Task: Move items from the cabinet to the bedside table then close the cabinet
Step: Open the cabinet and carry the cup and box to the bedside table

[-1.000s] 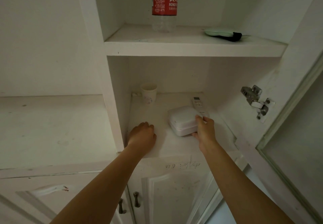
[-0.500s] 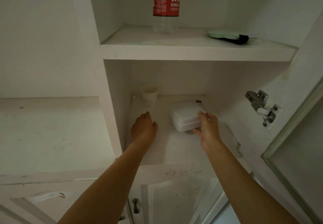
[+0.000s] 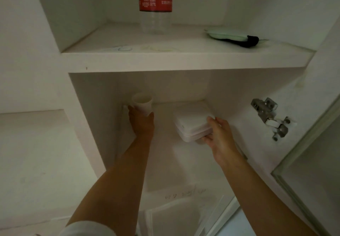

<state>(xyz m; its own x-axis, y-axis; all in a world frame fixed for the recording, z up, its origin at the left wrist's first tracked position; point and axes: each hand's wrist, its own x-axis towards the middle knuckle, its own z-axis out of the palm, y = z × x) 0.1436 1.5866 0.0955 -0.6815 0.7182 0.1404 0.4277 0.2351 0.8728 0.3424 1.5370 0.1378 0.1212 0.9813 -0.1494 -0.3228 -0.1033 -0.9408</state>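
The left hand is wrapping around the paper cup on the low shelf. The right hand is pinching the white box. Lifting both straight out, gently, should be keeping the cup from squashing.

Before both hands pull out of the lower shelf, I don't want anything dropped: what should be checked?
1. Left hand around paper cup: ok.
2. Right hand grips white box, thumb on top, fingers under: ok.
3. Box level: not ok, tilted.
4. Cup contents: cannot tell.
5. Cabinet door open, exit path free: ok.
6. Water bottle and green item left above: not ok.
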